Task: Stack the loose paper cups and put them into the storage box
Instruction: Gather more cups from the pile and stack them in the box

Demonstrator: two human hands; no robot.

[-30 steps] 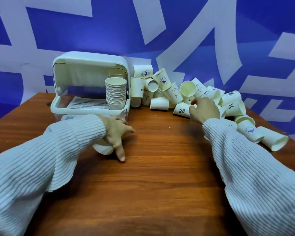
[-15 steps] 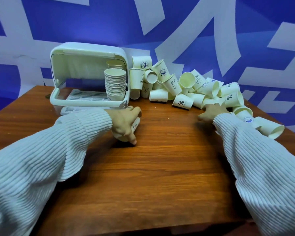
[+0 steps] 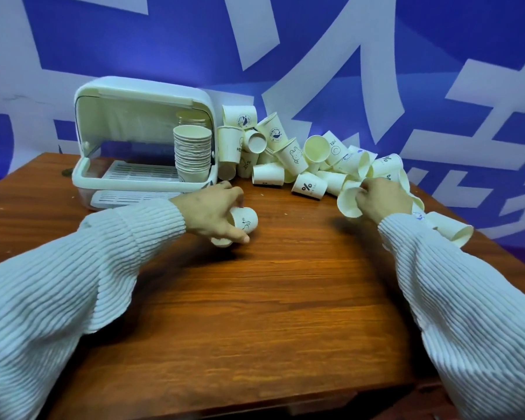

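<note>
My left hand grips a white paper cup with a line drawing, tipped on its side just above the table in front of the storage box. The box is white with its lid raised, and a tall stack of cups stands inside at its right end. My right hand holds a plain cup by its rim, mouth turned toward me, at the near edge of the loose cup pile. The pile lies along the wall from the box to the table's right edge.
The wooden table spreads between my arms. A blue and white wall stands right behind the box and pile. One cup lies on its side near the right table edge, behind my right sleeve.
My left hand has lifted its cup off the table and moved it right, toward the middle. My right hand has taken a cup from the pile and drawn it toward me.
</note>
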